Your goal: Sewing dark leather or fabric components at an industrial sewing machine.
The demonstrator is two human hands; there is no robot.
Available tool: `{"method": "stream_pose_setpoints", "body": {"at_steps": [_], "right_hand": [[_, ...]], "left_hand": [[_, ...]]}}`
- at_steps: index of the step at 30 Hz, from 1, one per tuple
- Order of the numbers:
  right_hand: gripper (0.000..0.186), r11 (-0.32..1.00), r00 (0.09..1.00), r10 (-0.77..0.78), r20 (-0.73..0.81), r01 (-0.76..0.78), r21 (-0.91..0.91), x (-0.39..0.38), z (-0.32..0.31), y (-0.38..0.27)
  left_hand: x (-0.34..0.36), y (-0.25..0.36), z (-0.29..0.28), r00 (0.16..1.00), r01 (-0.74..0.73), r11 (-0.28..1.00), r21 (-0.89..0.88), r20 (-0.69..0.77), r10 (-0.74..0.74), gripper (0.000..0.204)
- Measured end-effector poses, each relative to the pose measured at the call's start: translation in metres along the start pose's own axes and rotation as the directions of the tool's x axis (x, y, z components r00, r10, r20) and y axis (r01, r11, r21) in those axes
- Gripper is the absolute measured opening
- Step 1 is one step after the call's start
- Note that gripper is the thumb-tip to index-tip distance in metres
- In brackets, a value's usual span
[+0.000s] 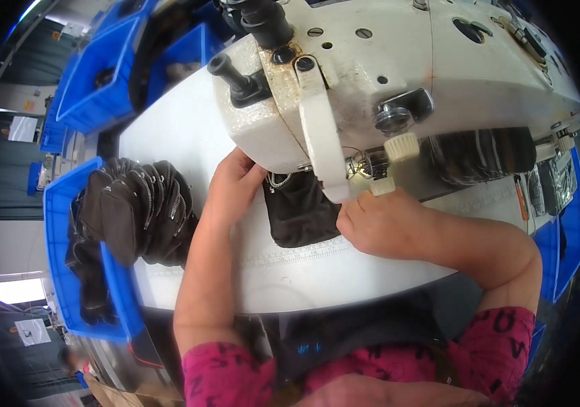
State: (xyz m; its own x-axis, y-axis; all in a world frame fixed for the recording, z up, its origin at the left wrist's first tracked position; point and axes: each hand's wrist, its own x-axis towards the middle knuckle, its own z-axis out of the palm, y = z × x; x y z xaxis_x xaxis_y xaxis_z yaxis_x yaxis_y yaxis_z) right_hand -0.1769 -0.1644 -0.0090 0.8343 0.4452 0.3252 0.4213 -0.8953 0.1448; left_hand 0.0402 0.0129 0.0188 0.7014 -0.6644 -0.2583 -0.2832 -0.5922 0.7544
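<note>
A white sewing machine (pixel 480 54) stands over the white table (pixel 188 136). A dark fabric pouch (pixel 303 217) with a metal zip lies beneath its needle area. My left hand (pixel 235 190) pinches the pouch's upper left edge, its fingertips partly under the machine head. My right hand (pixel 385 224) has curled fingers on the pouch's right edge, just below a cream knob (pixel 402 146); what exactly the fingertips press is partly hidden.
A pile of dark zipped pouches (pixel 134 210) spills over a blue bin (pixel 56 258) at left. More blue bins (pixel 93 88) stand behind. At right are dark stacked pieces (pixel 480 152), an orange-handled tool (pixel 520 200) and another blue bin (pixel 551 258).
</note>
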Motion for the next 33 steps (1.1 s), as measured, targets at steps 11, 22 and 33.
{"method": "stream_pose_setpoints", "body": {"at_steps": [11, 22, 33], "right_hand": [[0.017, 0.999, 0.999, 0.034, 0.012, -0.034, 0.031, -0.002, 0.0, 0.0], [0.018, 1.0, 0.999, -0.011, 0.041, 0.011, -0.016, 0.002, -0.004, -0.003], [0.007, 0.998, 0.999, -0.004, 0.054, 0.007, -0.057, 0.001, -0.013, -0.008]], "left_hand": [[0.0, 0.006, -0.007, 0.993, -0.014, 0.997, -0.077, 0.119, 0.023, 0.038], [0.013, -0.022, -0.004, 0.953, -0.213, 0.973, 0.09, -0.199, 0.227, 0.035], [-0.048, 0.028, 0.052, 0.621, -0.675, 0.428, 0.602, 0.149, 0.77, 0.032]]}}
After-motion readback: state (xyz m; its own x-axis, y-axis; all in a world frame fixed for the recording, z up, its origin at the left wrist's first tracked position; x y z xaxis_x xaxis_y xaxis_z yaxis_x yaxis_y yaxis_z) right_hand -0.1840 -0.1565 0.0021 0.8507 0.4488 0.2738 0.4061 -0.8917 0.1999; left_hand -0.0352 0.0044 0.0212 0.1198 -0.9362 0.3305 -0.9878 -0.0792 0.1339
